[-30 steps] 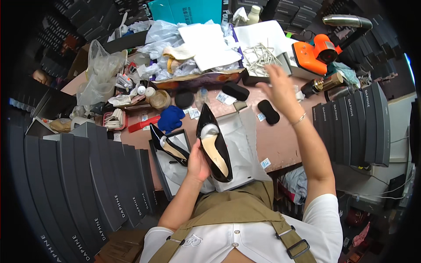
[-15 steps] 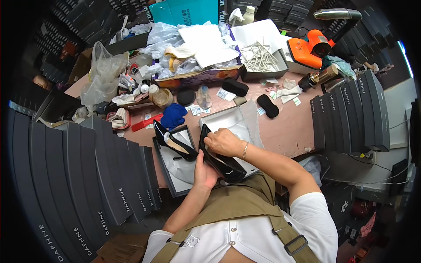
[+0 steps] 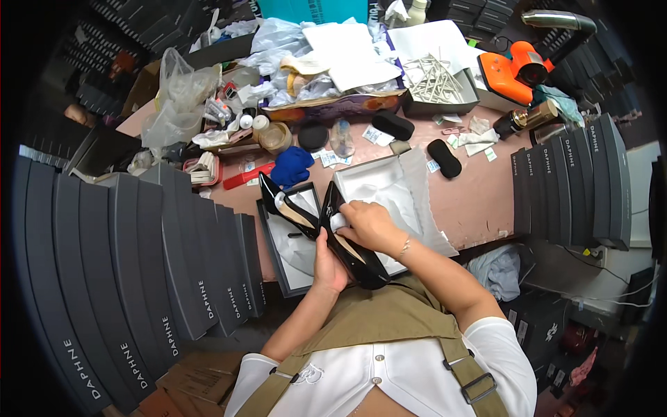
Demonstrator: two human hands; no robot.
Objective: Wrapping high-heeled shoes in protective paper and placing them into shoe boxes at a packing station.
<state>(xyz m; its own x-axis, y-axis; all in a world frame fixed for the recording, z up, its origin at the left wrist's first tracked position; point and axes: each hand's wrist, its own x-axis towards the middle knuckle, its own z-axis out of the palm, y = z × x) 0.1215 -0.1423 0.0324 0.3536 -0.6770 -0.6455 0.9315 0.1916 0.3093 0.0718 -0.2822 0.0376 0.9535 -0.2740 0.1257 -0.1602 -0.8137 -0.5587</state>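
Note:
A glossy black pointed-toe pump [image 3: 361, 263] is in front of my body, toe pointing away from me. My left hand [image 3: 329, 267] is closed around its left side. My right hand [image 3: 373, 226] is over the shoe's opening, fingers pinched at a white paper wad [image 3: 338, 222] in the front of the shoe. A second black pump [image 3: 269, 187], with white stuffing showing inside, lies over the open dark-grey shoebox [image 3: 268, 240] on the left, which is lined with white paper. Another open box part [image 3: 361, 168], also paper-lined, lies behind my right hand.
Tall stacks of grey shoeboxes [image 3: 132, 278] stand at left, more [image 3: 573, 187] at right. Behind are a blue cloth [image 3: 292, 167], a red strip [image 3: 243, 181], a jar [image 3: 276, 139], black oval pads [image 3: 443, 158], a box of white sticks [image 3: 438, 108] and an orange tool [image 3: 501, 78].
My right fingers have shifted down from the toe end and opened out somewhat, and the white wad now shows beside them. The view has shifted slightly. My left hand keeps its hold.

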